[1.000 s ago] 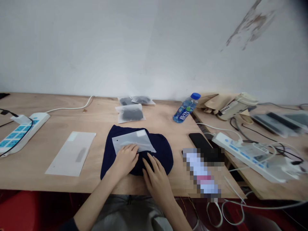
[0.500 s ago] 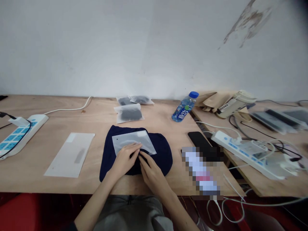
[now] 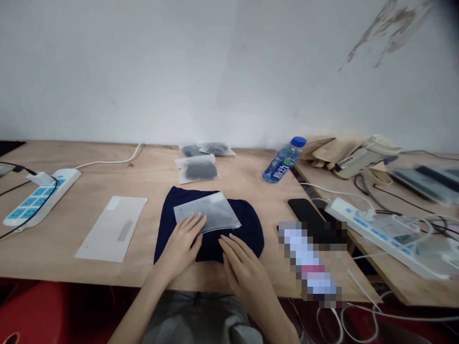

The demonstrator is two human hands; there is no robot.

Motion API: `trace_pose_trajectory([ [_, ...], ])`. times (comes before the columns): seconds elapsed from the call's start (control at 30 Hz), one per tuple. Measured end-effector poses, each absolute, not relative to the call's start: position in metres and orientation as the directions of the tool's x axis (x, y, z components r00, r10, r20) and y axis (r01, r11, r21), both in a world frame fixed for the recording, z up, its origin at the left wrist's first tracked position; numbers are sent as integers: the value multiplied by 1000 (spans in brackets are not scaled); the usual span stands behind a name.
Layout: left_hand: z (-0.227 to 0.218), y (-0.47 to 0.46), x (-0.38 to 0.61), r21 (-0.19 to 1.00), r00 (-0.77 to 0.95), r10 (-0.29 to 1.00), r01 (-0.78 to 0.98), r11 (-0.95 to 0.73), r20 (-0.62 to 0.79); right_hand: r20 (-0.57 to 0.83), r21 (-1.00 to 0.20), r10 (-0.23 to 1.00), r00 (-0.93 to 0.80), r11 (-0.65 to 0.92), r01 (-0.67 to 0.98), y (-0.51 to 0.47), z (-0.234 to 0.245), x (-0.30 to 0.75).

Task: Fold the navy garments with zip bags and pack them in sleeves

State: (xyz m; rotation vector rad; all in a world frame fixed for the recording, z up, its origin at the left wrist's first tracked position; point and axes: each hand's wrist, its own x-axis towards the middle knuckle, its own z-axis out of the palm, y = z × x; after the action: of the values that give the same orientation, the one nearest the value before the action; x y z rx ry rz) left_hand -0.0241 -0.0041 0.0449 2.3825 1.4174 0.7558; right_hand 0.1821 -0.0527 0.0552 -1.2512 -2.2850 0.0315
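Two open hands lay flat, gripping nothing. The left hand (image 3: 181, 248) had its fingertips at the lower edge of a frosted plastic bag (image 3: 206, 212), which sat on a folded navy garment (image 3: 247, 234) near the front of the bench (image 3: 107, 172). The right hand (image 3: 242, 267) rested on the cloth below, apparently keeping it flat. Three bags of dark contents (image 3: 197, 168) lay beyond.

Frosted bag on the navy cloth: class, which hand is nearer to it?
Left. The left hand has its fingertips on the lower edge of the bag. The right hand lies on the navy cloth just below the bag, apparently not touching it.
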Motion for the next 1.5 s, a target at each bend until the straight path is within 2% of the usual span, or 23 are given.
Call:
trace_pose_trajectory([
  [0.27,35,-9,-18,504,390,879,720,-476,273,365,-226,742,-563,657,719,-31,33,172],
  [0.5,36,-5,-14,590,350,887,662,-462,301,329,-328,703,-630,711,622,-13,39,169],
  [0.7,35,-7,-15,612,365,889,647,-455,274,420,-215,703,-574,691,690,-12,22,164],
  [0.9,49,-7,-12,644,374,873,591,-485,314,548,-235,715,-434,630,740,-11,24,157],
  [1.13,51,-2,-4,644,378,843,545,-537,383,462,-136,797,-388,496,858,14,20,139],
  [1.33,46,3,-21,620,301,892,641,-452,338,420,-45,751,-510,578,815,-11,44,146],
  [1.5,44,4,-28,574,338,893,684,-451,299,456,-150,751,-477,593,791,-58,52,165],
])
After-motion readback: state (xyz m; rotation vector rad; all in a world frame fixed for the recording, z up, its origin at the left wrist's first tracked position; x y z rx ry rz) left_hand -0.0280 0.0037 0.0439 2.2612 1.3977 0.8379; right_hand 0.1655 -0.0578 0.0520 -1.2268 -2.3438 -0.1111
